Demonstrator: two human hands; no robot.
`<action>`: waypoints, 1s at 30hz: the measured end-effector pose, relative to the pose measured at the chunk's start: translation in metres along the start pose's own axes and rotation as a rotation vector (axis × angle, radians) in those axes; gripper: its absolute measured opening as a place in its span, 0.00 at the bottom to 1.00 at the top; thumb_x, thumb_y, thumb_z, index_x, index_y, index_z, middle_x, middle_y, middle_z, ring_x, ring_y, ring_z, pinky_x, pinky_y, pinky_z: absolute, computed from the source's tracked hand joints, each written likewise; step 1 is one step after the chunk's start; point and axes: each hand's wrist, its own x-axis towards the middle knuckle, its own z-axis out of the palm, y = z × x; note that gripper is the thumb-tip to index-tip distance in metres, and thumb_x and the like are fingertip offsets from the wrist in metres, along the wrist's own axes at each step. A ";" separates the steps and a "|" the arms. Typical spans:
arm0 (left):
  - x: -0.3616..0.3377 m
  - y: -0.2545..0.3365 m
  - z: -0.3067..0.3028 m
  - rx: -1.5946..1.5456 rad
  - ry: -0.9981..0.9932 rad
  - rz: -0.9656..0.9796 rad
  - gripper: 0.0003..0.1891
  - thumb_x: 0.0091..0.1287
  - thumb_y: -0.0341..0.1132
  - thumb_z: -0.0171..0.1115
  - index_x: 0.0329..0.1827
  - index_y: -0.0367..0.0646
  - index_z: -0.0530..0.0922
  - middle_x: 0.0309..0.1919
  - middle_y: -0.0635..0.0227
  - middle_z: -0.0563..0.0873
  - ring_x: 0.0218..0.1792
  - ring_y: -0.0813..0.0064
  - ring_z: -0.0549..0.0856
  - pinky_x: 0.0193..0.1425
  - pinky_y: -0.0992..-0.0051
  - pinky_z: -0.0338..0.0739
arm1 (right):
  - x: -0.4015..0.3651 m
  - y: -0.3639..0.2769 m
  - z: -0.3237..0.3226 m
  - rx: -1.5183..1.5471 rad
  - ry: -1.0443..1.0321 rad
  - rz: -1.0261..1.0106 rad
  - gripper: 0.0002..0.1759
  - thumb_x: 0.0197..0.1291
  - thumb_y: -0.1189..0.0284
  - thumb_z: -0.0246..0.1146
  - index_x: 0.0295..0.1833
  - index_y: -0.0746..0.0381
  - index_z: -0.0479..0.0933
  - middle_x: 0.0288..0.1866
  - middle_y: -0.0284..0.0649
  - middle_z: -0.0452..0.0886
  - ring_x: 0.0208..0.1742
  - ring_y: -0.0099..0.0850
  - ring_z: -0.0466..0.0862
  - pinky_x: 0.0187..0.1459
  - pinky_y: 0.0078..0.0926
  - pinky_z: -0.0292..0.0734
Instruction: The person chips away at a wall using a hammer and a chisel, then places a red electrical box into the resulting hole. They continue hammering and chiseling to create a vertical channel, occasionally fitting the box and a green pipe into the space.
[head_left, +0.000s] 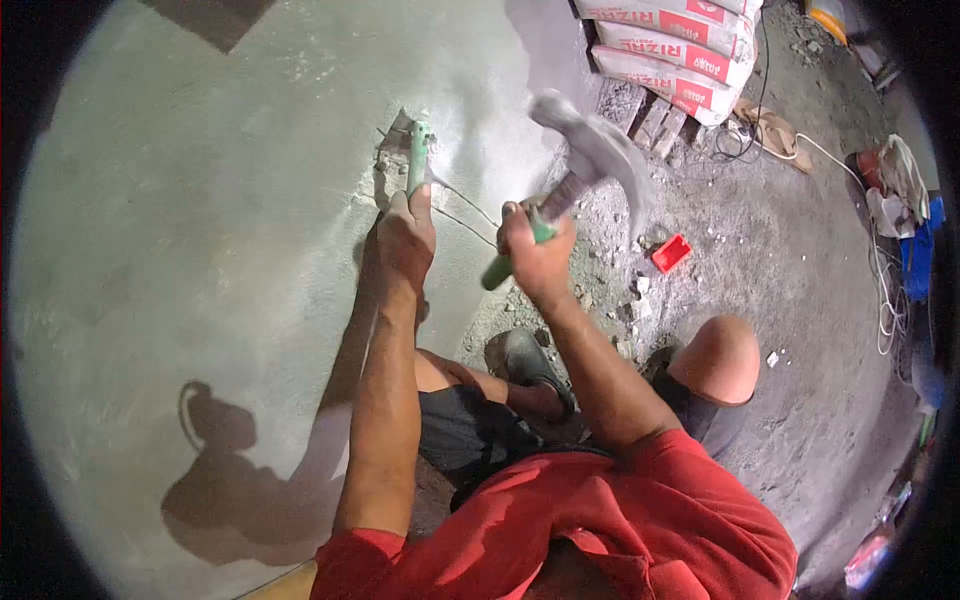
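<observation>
My left hand (405, 242) is wrapped round a green chisel (419, 150), which points at a rough broken hole (390, 155) in the grey plastered wall (230, 260). My right hand (542, 258) grips a claw hammer (592, 150) by its green and dark handle. The hammer is raised to the right of the chisel, apart from it, and its head is smeared by motion. Thin wires (465, 205) stick out from the hole toward my right hand. The chisel's tip is hard to make out against the hole.
Cement bags (680, 60) are stacked on a wooden pallet (655, 125) at the upper right. A small red plastic box (671, 253) lies on the floor among rubble (610, 270). Slippers (778, 135) and a white cable (850, 170) lie farther right. My shoe (535, 362) is near the wall's foot.
</observation>
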 end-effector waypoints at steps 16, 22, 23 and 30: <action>-0.011 0.022 0.004 -0.152 0.105 0.099 0.30 0.81 0.53 0.42 0.49 0.28 0.77 0.40 0.36 0.85 0.45 0.33 0.84 0.46 0.49 0.78 | 0.032 0.042 0.006 -0.411 -0.200 0.146 0.09 0.58 0.71 0.66 0.33 0.67 0.77 0.24 0.40 0.80 0.26 0.25 0.79 0.30 0.28 0.75; -0.024 0.043 -0.014 0.070 0.052 -0.047 0.30 0.80 0.54 0.43 0.51 0.29 0.78 0.42 0.36 0.85 0.46 0.33 0.84 0.48 0.49 0.78 | 0.025 -0.045 -0.011 -0.088 -0.116 0.068 0.14 0.65 0.71 0.63 0.26 0.61 0.73 0.18 0.32 0.75 0.19 0.21 0.74 0.21 0.24 0.69; -0.026 0.057 -0.020 0.230 0.027 -0.132 0.30 0.80 0.54 0.44 0.51 0.30 0.78 0.42 0.36 0.85 0.47 0.34 0.84 0.48 0.49 0.78 | 0.019 -0.041 0.004 0.026 -0.009 0.020 0.15 0.65 0.71 0.63 0.25 0.61 0.73 0.17 0.33 0.75 0.18 0.21 0.74 0.22 0.25 0.70; 0.002 0.024 0.009 -0.278 0.041 -0.089 0.28 0.78 0.52 0.47 0.51 0.28 0.78 0.42 0.33 0.84 0.46 0.33 0.84 0.50 0.48 0.77 | 0.046 0.000 -0.010 -0.344 -0.183 0.210 0.11 0.61 0.70 0.64 0.28 0.63 0.74 0.18 0.35 0.74 0.18 0.24 0.74 0.22 0.27 0.69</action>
